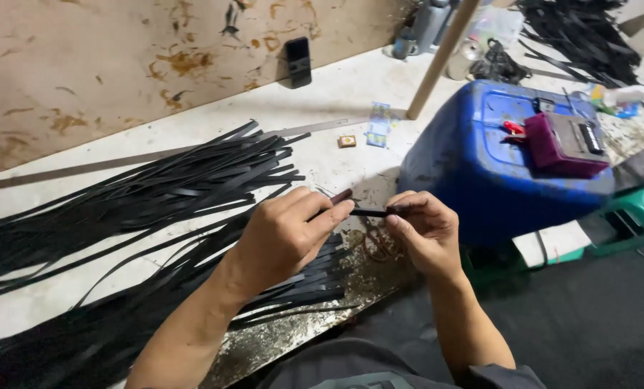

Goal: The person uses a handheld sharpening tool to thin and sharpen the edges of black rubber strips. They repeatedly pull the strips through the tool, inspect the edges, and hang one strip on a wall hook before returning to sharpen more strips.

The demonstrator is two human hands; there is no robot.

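Observation:
My left hand (287, 234) and my right hand (424, 232) pinch the two sides of one thin black strip (368, 212) between thumb and fingers, a short bare length showing between them. The hands hover over the front edge of a stained white worktable (336, 155). Under my left forearm lies a flat bundle of black strips (293, 281). A larger fan of long black strips (156, 191) spreads across the table to the left.
A blue plastic drum (480, 169) stands right of my hands, with a maroon box (566, 144) on top. A wooden pole (440, 54) leans behind it. A long metal ruler (156, 155), a small packet (379, 124) and a dark phone (298, 61) sit farther back.

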